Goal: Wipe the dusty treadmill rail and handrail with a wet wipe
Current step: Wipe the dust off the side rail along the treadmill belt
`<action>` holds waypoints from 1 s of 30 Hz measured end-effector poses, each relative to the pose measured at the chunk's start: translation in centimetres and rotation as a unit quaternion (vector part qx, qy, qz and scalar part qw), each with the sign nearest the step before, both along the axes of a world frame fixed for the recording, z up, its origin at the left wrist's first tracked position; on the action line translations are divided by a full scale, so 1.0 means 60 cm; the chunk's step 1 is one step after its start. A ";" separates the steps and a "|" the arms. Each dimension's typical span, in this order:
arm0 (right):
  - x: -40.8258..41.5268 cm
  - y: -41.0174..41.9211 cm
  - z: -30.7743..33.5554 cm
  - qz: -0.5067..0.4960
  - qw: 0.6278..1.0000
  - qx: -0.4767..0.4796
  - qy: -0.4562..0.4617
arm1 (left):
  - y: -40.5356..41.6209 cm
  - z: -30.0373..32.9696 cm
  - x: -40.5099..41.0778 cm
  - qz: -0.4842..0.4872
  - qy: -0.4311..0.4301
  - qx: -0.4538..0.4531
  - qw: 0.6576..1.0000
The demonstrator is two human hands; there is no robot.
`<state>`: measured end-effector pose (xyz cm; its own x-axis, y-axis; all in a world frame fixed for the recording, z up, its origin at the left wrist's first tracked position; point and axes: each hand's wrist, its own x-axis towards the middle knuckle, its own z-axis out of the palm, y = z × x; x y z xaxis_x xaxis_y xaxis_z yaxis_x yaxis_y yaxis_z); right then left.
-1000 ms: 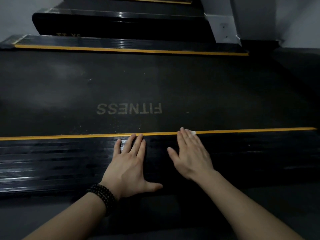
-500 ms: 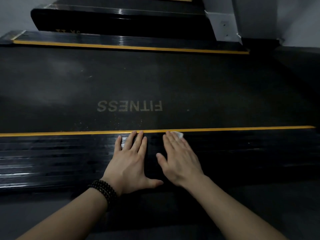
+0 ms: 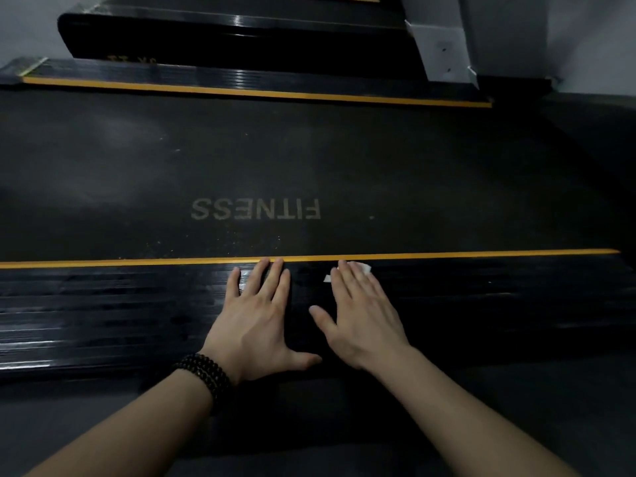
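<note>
I note both forearms bare, no sleeves; left wrist, lower left of centre, wears a black beaded bracelet [image 3: 203, 371], several strands.

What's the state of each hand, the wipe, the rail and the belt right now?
left hand: flat on the rail, fingers straight
right hand: flat, pressing the wipe
wet wipe: under the right fingers, edges showing
near rail: glossy, streaked
belt: dusty, specks near the yellow stripe

Both hands lie flat on the near treadmill rail [image 3: 103, 315], the left hand [image 3: 256, 325] just left of the right hand [image 3: 364, 315], apart. The wet wipe [image 3: 364, 268] sits under the right fingers, by the rail's far edge. Beyond the rail lies the belt [image 3: 344, 166], then the far rail [image 3: 241, 80].
</note>
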<state>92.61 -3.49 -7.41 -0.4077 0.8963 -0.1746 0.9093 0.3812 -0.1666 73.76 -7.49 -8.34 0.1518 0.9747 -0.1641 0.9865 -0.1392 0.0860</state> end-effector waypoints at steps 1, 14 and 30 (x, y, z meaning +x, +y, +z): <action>0.001 -0.007 0.002 0.006 1.000 -0.002 0.002 | 0.000 0.000 0.000 0.001 0.000 -0.001 1.000; 0.015 -0.033 0.007 0.006 1.000 0.001 -0.013 | 0.001 -0.001 0.000 0.000 -0.001 0.010 1.000; 0.027 -0.093 0.015 0.024 0.999 -0.020 -0.017 | -0.001 -0.003 0.000 -0.002 -0.007 0.011 1.000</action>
<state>94.24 -9.08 -6.51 -0.4438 0.8677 -0.2238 0.8953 0.4186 -0.1522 73.78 -7.56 -8.52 0.1582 0.9773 -0.1411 0.9847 -0.1455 0.0963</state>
